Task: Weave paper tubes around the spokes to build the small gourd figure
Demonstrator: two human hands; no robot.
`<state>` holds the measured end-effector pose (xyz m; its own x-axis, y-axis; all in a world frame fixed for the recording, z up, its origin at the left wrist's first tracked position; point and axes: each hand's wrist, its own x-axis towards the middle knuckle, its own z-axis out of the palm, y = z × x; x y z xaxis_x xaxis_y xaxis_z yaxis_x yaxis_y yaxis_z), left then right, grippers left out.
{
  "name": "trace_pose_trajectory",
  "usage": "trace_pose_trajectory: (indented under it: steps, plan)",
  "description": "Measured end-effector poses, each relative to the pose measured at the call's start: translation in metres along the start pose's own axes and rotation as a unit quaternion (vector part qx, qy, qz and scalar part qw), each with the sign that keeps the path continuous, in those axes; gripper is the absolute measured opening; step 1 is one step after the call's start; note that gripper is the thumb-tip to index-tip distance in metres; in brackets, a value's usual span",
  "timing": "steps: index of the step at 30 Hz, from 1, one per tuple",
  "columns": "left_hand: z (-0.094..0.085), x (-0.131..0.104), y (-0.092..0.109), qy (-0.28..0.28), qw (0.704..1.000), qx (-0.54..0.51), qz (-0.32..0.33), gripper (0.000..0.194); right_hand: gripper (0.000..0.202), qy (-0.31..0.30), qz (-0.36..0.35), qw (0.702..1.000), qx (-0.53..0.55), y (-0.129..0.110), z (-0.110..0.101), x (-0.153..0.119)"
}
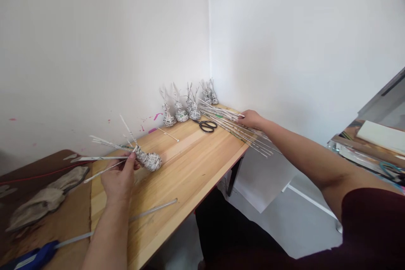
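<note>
My left hand is closed on the neck of a woven paper gourd, which lies on its side with its round end to the right. Several loose paper strips fan out from the gourd's neck to the left and upward. Out at the table's far right end, my right hand has its fingers closed on rolled paper sticks, part of a bundle lying there. Some sticks jut past the table edge. How many are between the fingers I cannot tell.
Several finished-looking woven gourds stand along the wall, beside black-handled scissors. A short thin stick and a metal rod lie on the wooden table. Grey gloves and a blue-handled tool are at left.
</note>
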<state>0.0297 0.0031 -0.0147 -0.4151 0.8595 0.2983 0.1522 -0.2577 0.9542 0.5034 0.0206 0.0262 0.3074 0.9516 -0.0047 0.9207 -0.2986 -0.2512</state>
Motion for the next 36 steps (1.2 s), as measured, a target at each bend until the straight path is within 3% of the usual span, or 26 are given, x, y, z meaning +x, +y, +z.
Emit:
trace_pose_trajectory:
  steps: [4, 10, 20, 24, 28, 32, 36]
  plan:
    - [0.0, 0.002, -0.004, -0.001, 1.0, -0.004, -0.002, 0.035, 0.038, 0.012, 0.011, 0.999, 0.034, 0.012, -0.006, 0.0]
    - [-0.002, 0.005, -0.009, 0.002, 1.0, -0.003, 0.005, 0.032, 0.049, 0.025, 0.013, 0.988, 0.153, 0.012, -0.008, -0.005]
    - [-0.001, 0.003, -0.006, 0.008, 1.0, 0.008, 0.01, 0.033, 0.029, 0.075, 0.036, 0.967, 0.239, 0.015, -0.008, -0.005]
    - [0.0, 0.001, -0.004, 0.003, 1.0, 0.009, 0.024, 0.031, 0.024, 0.076, 0.032, 0.983, 0.161, 0.025, -0.019, -0.019]
    - [-0.001, 0.0, -0.006, -0.011, 1.0, 0.006, 0.023, 0.025, 0.026, 0.025, 0.023, 0.998, 0.054, 0.037, -0.024, -0.036]
    - [-0.002, 0.0, -0.007, -0.006, 1.0, 0.015, 0.012, 0.029, 0.037, -0.045, -0.011, 0.999, 0.003, 0.036, -0.014, -0.049]
    - [-0.002, -0.002, -0.004, -0.001, 1.0, 0.018, 0.012, 0.029, 0.038, -0.046, -0.035, 0.998, -0.008, 0.023, 0.002, -0.048]
